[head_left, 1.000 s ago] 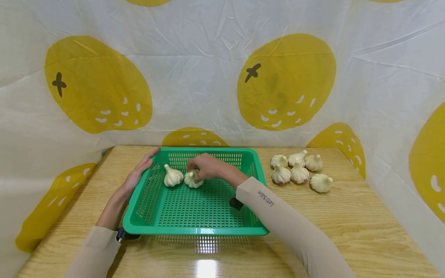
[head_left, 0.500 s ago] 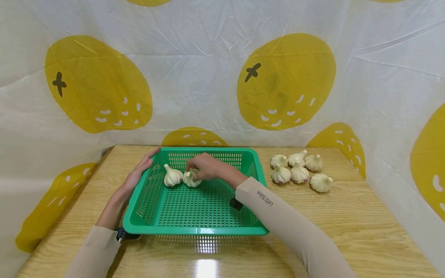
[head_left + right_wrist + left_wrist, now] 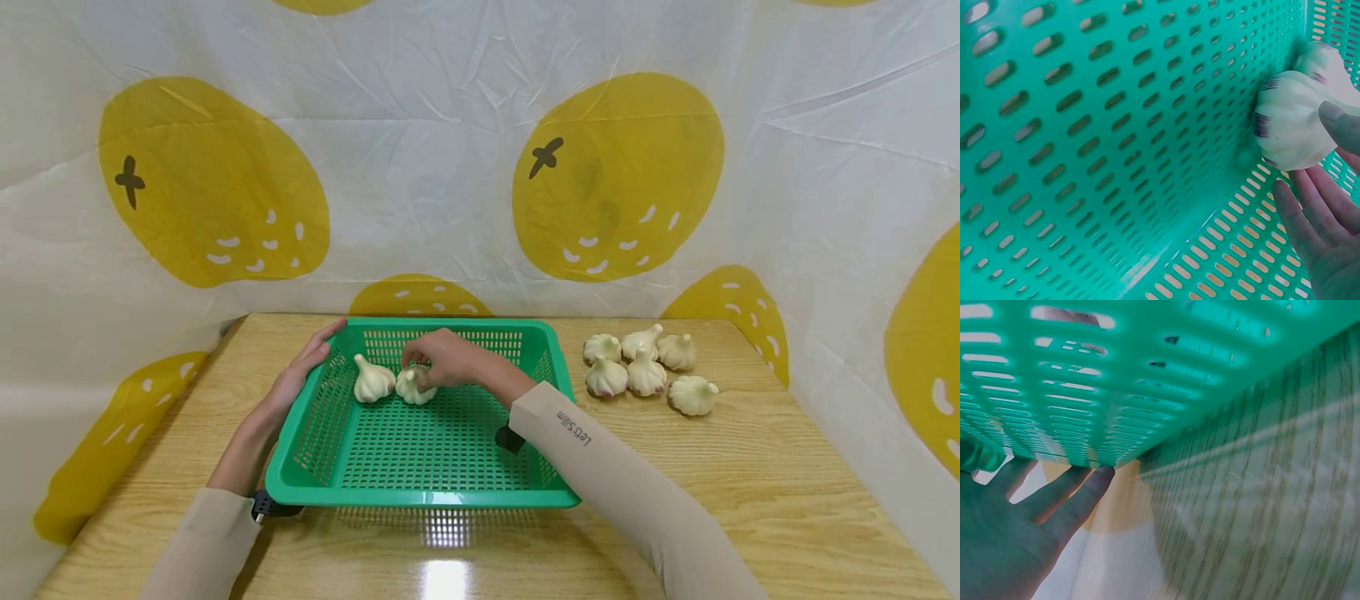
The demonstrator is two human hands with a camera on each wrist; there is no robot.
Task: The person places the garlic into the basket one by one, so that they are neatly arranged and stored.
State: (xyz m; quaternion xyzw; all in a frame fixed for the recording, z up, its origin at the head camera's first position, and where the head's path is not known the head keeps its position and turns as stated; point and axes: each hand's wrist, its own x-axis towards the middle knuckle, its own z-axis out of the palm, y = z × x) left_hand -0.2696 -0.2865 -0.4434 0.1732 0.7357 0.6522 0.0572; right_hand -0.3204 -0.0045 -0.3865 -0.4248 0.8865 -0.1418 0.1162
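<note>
A green slotted plastic basket stands on the wooden table. Inside it, toward the back left, lies a garlic bulb with its stem up. Right beside that one is a second garlic bulb, which my right hand holds between thumb and fingers. In the right wrist view the thumb presses on the held garlic bulb, white with purple streaks, and the fingers sit under it. My left hand lies along the basket's left side, its fingers straight against the slotted wall.
Several more garlic bulbs are grouped on the table to the right of the basket. A white curtain printed with yellow fruit hangs behind and at both sides of the table.
The held garlic bulb has shifted slightly left, up against the other bulb, with my right hand on it. My left hand and the basket have stayed in place.
</note>
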